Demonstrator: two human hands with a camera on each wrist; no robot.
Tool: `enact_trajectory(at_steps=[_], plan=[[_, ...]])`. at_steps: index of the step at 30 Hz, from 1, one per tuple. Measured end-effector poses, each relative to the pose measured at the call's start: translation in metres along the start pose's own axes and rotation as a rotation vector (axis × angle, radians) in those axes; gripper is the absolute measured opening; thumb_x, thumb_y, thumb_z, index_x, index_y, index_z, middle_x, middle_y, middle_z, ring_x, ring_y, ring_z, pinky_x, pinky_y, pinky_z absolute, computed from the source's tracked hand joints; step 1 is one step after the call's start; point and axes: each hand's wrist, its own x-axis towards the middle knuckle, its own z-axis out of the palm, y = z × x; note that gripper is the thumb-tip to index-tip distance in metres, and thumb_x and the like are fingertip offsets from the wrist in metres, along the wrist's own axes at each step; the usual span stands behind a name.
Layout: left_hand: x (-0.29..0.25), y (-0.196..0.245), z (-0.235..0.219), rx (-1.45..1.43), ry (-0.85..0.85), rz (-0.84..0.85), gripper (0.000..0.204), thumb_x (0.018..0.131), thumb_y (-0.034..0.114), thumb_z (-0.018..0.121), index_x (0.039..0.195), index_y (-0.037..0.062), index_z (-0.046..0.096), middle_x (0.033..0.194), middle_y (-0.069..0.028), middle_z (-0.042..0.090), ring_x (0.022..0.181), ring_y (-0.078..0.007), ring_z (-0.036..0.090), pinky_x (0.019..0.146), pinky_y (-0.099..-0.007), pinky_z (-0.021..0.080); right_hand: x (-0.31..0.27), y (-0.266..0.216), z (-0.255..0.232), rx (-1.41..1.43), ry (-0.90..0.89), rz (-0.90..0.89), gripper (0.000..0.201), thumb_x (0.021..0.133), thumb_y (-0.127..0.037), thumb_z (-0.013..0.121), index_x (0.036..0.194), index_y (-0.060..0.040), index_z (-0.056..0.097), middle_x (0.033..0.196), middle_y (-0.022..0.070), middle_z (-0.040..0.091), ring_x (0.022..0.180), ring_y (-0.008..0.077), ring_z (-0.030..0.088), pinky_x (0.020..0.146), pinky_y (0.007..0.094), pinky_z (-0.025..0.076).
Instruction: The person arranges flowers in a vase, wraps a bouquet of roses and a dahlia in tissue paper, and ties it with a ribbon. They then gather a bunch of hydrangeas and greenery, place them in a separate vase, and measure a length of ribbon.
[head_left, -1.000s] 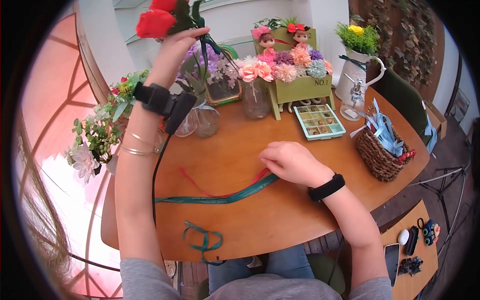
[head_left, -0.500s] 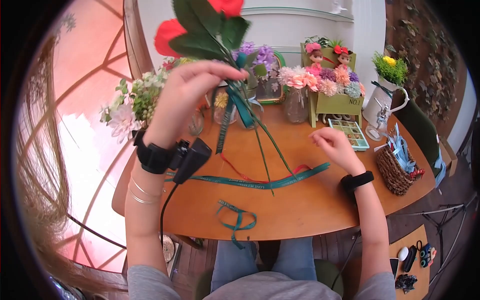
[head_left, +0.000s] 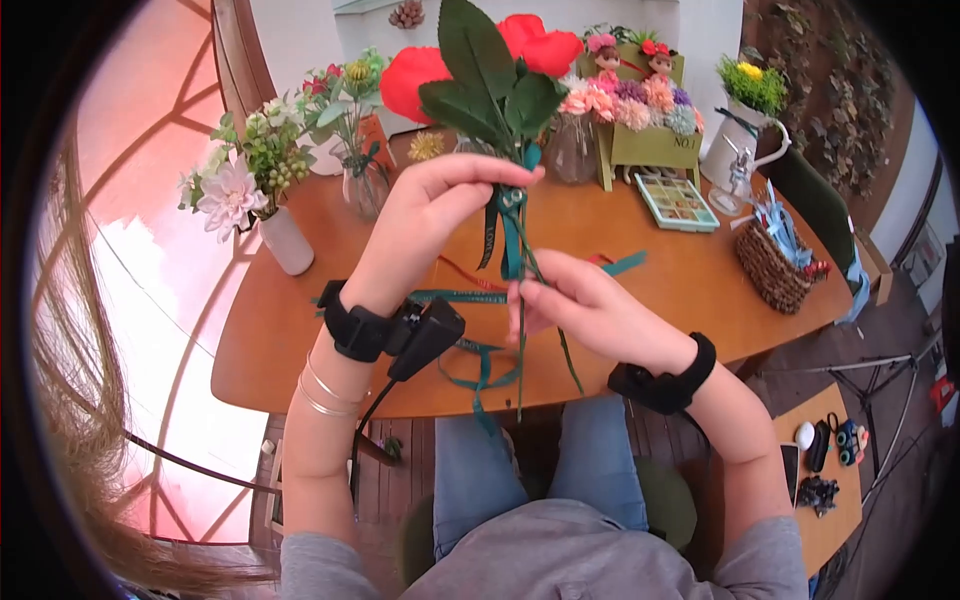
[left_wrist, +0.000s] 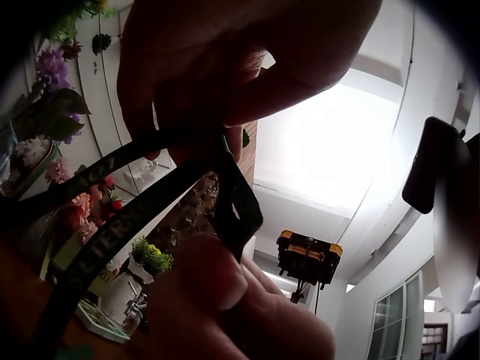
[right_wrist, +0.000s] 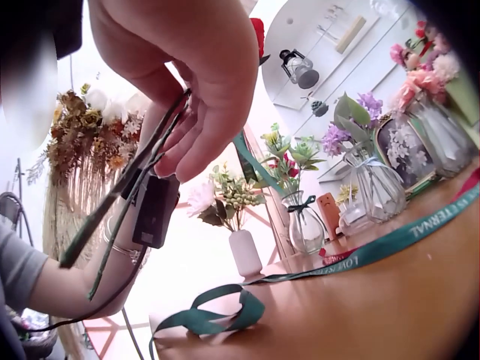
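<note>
In the head view my left hand (head_left: pixel 430 215) holds two red roses (head_left: pixel 540 45) by their green stems, just below the dark leaves. A green ribbon (head_left: pixel 511 245) is tied round the stems and hangs down. Below it, my right hand (head_left: pixel 595 305) is at the stems. From the left wrist, its thumb and finger (left_wrist: pixel 217 277) pinch a small ribbon loop (left_wrist: pixel 251 217), while printed ribbon tails (left_wrist: pixel 112 240) run off to the side. The lower stems (right_wrist: pixel 105 210) slant past the right fingers in the right wrist view.
A long green ribbon (right_wrist: pixel 397 240) and a curled piece (right_wrist: pixel 225 315) lie on the wooden table (head_left: pixel 270 350), near a red ribbon (head_left: pixel 465 272). Behind stand vases of flowers, a compartment box (head_left: pixel 678 203) and a wicker basket (head_left: pixel 770 265).
My left hand has brought the roses down and to the right, in front of my body. My right hand has left the ribbon on the table and come in to the tied ribbon below the left hand.
</note>
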Motion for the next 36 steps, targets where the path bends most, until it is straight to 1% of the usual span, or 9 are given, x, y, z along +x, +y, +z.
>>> enact_trajectory(at_steps=[4,8,11,14,16,21,26,28,36], plan=[[-0.002,-0.015,-0.001,-0.252,0.05,-0.011,0.027,0.081,0.006,0.04,0.103,-0.0055,0.05,0.114,-0.0196,0.048,0.106,-0.0232,0.048,0.092,-0.0328,0.035,0.012,0.008,0.007,0.098,0.12,0.048,0.017,0.091,-0.017,0.033,0.094,-0.0028,0.042,0.076,0.0018,0.049,0.068,0.0113,0.055,0.064,0.0229,0.045],[0.001,-0.039,-0.01,-0.545,0.116,0.0,0.023,0.083,0.007,0.041,0.105,0.0012,0.041,0.119,-0.0209,0.042,0.109,-0.0268,0.045,0.091,-0.036,0.037,0.035,0.019,-0.002,-0.094,0.276,0.043,0.014,0.09,-0.013,0.033,0.091,-0.0036,0.043,0.069,-0.0013,0.043,0.052,0.0057,0.045,0.048,0.0189,0.039],[-0.002,-0.065,-0.013,-0.74,0.173,0.039,0.03,0.081,0.007,0.046,0.11,0.0072,0.035,0.123,-0.0212,0.037,0.109,-0.0285,0.044,0.09,-0.0383,0.039,0.053,0.038,-0.024,-0.549,0.398,-0.19,0.01,0.083,-0.007,0.041,0.09,0.0004,0.043,0.07,0.0153,0.052,0.065,0.03,0.051,0.059,0.0362,0.041],[-0.004,-0.085,-0.01,-0.766,0.279,-0.05,0.029,0.082,0.01,0.046,0.109,0.0082,0.036,0.122,-0.0201,0.039,0.108,-0.0262,0.045,0.089,-0.0375,0.039,0.062,0.05,-0.047,-0.782,0.41,-0.222,0.01,0.081,-0.006,0.042,0.09,0.0,0.044,0.074,0.0178,0.053,0.071,0.0354,0.05,0.061,0.0377,0.041],[-0.004,-0.098,-0.015,-0.759,0.277,-0.12,0.033,0.084,0.013,0.046,0.113,0.0064,0.033,0.121,-0.0179,0.04,0.108,-0.0237,0.045,0.089,-0.0364,0.039,0.065,0.057,-0.056,-0.861,0.408,-0.2,0.011,0.08,-0.006,0.044,0.09,-0.0019,0.045,0.076,0.0161,0.053,0.073,0.0349,0.05,0.062,0.0383,0.041],[-0.014,-0.107,-0.006,-0.47,0.208,-0.264,0.039,0.087,0.02,0.043,0.121,0.0028,0.033,0.12,-0.0115,0.043,0.107,-0.0199,0.046,0.091,-0.0315,0.037,0.066,0.068,-0.062,-1.153,0.436,-0.412,0.009,0.078,-0.01,0.05,0.085,-0.005,0.05,0.073,0.0117,0.05,0.07,0.0297,0.051,0.059,0.0379,0.041],[-0.017,-0.09,0.0,-0.343,0.152,-0.311,0.043,0.089,0.025,0.04,0.126,0.0054,0.03,0.119,-0.0088,0.044,0.106,-0.0185,0.046,0.091,-0.0302,0.036,0.055,0.059,-0.055,-1.087,0.457,-0.404,0.009,0.076,-0.012,0.055,0.08,-0.0044,0.054,0.071,0.0102,0.051,0.067,0.0276,0.051,0.057,0.0354,0.041],[-0.017,-0.095,0.001,-0.285,0.117,-0.31,0.045,0.089,0.028,0.039,0.128,0.0072,0.028,0.12,-0.0084,0.044,0.107,-0.0174,0.046,0.091,-0.0303,0.036,0.051,0.061,-0.054,-1.016,0.439,-0.284,0.01,0.076,-0.013,0.055,0.081,-0.004,0.053,0.07,0.0104,0.052,0.062,0.0281,0.052,0.053,0.0355,0.041],[-0.018,-0.092,0.003,-0.271,0.186,-0.355,0.048,0.089,0.035,0.037,0.128,0.008,0.029,0.121,-0.0066,0.043,0.107,-0.017,0.045,0.091,-0.031,0.036,0.053,0.064,-0.051,-1.03,0.429,-0.367,0.008,0.077,-0.01,0.053,0.081,-0.0034,0.054,0.071,0.0111,0.052,0.063,0.0287,0.052,0.053,0.0358,0.042]])
